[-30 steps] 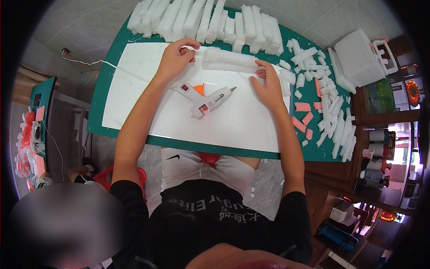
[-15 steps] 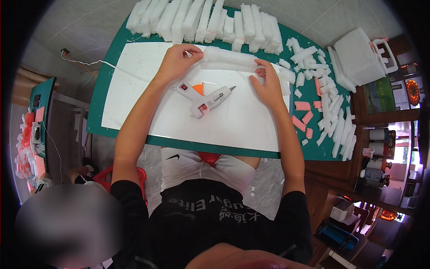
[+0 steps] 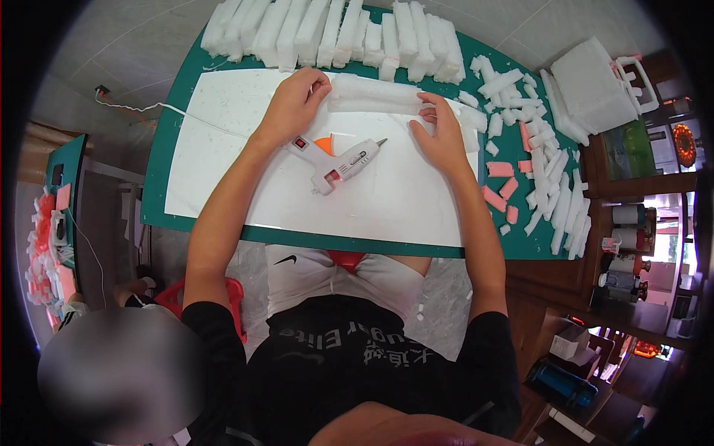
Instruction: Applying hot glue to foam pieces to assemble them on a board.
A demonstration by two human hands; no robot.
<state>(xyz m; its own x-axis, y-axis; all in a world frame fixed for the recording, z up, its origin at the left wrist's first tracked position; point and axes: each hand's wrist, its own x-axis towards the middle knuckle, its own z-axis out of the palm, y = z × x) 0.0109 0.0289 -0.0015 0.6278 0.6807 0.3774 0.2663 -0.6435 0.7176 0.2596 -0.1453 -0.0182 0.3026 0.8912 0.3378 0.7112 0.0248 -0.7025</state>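
Two white foam strips (image 3: 375, 91) lie together, lengthwise from left to right, on a white board. My left hand (image 3: 299, 100) is closed, with thumb and fingertips pinched at their left end. Against the right end rest the fingertips of my right hand (image 3: 440, 134); its thumb stands apart from the curved fingers. Between my forearms, nearer to me, a white glue gun (image 3: 338, 163) with an orange part lies on its side on the board. Its nozzle points to the far right.
The white board (image 3: 223, 163) lies on a green table (image 3: 160, 178). Upright foam blocks (image 3: 312, 33) line the far edge. Loose white foam pieces (image 3: 547, 163) and pink pieces (image 3: 500, 169) cover the right side. A white cord (image 3: 186, 113) crosses the left. Another person (image 3: 137, 291) sits at left.
The whole view has shifted slightly. Both hands stay at the two ends of the foam strips, and the glue gun lies in the same place on the board.
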